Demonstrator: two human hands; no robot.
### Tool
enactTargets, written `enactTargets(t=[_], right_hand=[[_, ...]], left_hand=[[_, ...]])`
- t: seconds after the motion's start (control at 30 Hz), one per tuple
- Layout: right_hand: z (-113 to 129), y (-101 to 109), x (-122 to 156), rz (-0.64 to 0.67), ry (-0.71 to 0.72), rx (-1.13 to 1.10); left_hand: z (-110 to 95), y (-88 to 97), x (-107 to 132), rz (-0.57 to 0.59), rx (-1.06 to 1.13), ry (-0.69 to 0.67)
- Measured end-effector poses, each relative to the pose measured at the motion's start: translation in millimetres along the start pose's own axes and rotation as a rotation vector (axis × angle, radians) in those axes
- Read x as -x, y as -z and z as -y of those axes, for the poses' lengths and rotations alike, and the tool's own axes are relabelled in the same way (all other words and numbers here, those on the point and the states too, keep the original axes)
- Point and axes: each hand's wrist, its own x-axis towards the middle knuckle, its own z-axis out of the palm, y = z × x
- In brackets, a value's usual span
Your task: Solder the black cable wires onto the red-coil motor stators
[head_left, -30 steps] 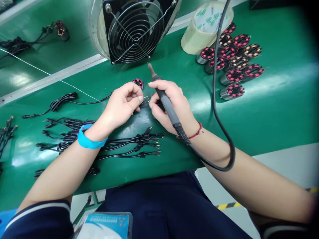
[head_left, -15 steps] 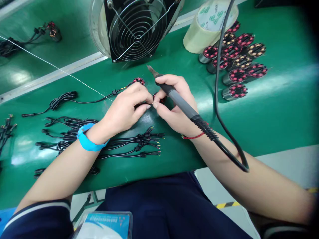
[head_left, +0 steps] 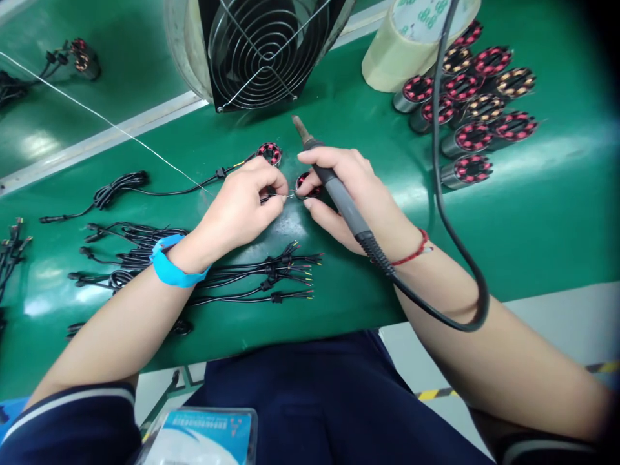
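Note:
A soldering iron [head_left: 346,203] rests in my right hand [head_left: 371,194], its bare tip slanting up toward the fan. The fingertips of that same hand also touch a small motor stator [head_left: 301,183] with red windings, partly hidden behind them. Thumb and forefinger of my left hand [head_left: 249,200] pinch a thin wire [head_left: 289,196] just left of this stator; where the wire leads behind the fingers is hidden. Behind my left hand lies another stator [head_left: 269,154], joined to a black cable [head_left: 179,196].
A caged fan [head_left: 266,61] stands at the back. Right of it are a tape roll [head_left: 387,61] and several stators [head_left: 467,139]. Black cables [head_left: 247,278] with stripped ends lie nearer me. The iron's cord [head_left: 436,129] loops over my right forearm. Solder wire [head_left: 116,129] stretches in from the left.
My hands have moved slightly apart, showing the thin wire and more of the stator between them. The soldering iron has turned a little more upright. The whole view has shifted slightly.

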Motion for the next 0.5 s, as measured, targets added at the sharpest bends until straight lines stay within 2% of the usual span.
enactTargets(t=[0.37,0.5], right_hand=[[0.6,-3.0,-5.4,0.017,-0.012,-0.005],[1.5,2.3,-3.3,0.034,0.059,-0.002]], left_hand=[[0.4,1.1,0.9,-0.006,-0.01,-0.037],[0.5,1.1,1.1,-0.004,-0.016,-0.036]])
